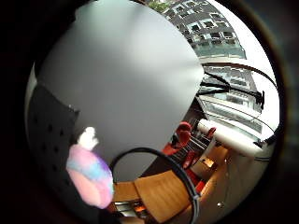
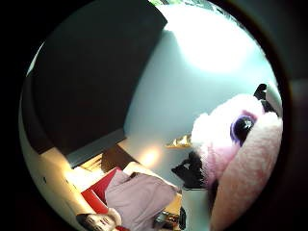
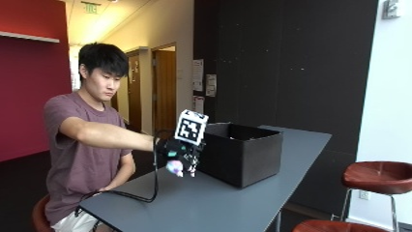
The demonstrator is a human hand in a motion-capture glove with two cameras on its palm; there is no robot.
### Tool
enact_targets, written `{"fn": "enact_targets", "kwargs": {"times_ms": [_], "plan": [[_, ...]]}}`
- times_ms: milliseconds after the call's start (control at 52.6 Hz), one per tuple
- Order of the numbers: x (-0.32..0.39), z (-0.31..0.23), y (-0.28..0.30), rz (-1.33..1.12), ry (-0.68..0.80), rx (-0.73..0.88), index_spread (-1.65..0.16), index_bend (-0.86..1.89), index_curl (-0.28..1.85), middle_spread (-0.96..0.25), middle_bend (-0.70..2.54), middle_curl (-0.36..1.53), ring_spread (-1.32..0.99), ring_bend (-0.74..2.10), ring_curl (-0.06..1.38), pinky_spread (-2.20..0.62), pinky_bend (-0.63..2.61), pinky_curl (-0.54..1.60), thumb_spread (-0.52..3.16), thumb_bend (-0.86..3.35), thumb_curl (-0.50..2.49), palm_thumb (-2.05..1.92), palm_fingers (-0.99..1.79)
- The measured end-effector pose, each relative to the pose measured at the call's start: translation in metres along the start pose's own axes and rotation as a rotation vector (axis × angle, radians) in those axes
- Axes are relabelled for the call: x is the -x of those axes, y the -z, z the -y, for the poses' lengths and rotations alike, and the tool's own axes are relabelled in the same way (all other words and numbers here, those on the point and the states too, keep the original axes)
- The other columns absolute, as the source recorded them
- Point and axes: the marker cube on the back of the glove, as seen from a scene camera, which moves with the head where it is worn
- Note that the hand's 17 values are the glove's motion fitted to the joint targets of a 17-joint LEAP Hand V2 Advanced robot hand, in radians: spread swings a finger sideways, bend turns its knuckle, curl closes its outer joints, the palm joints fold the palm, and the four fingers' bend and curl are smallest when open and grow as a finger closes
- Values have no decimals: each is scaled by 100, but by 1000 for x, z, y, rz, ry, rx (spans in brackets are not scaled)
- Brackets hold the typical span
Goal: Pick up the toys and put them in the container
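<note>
I sit in an office building's common area: a tall grey counter (image 3: 257, 193) with red-cushioned bar stools (image 3: 376, 176), a corridor of wooden doors (image 3: 164, 87), notices (image 3: 210, 85) posted on dark wall panels.

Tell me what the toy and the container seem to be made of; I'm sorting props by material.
Toy: soft plush, by its fuzzy pink and pastel pile and glossy, probably plastic, eye. Container: matte black with flat straight walls and square corners; possibly fabric-covered board or plastic, the look leaves it open.
</note>
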Motion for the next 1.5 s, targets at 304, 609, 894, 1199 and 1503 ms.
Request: {"fn": "enact_targets", "kwargs": {"times_ms": [304, 609, 894, 1199, 1503], "plan": [[71, -41, 161, -64, 138, -251, -18, 122, 80, -18, 138, 86, -44, 140, 87, -42, 108, 59, 51, 7, 82, 55, 108], [191, 2, 216, -72, 376, -415, -16, 119, 85, -17, 137, 88, -43, 140, 86, -42, 108, 61, 45, 3, 92, 55, 105], [283, 67, 149, -207, 303, -103, -18, 62, 82, -17, 84, 74, -36, 120, 81, -31, 120, 68, 81, -12, 81, 24, -23], [287, 78, 138, -185, 351, -165, -20, 2, 34, 0, 10, 41, -5, 35, 46, 0, 112, 49, 108, -6, 52, -6, -41], [275, 72, 151, -150, 329, -204, -18, 5, 22, 2, 11, 30, 2, 32, 43, 6, 104, 42, 113, -5, 39, -6, -30]]}}
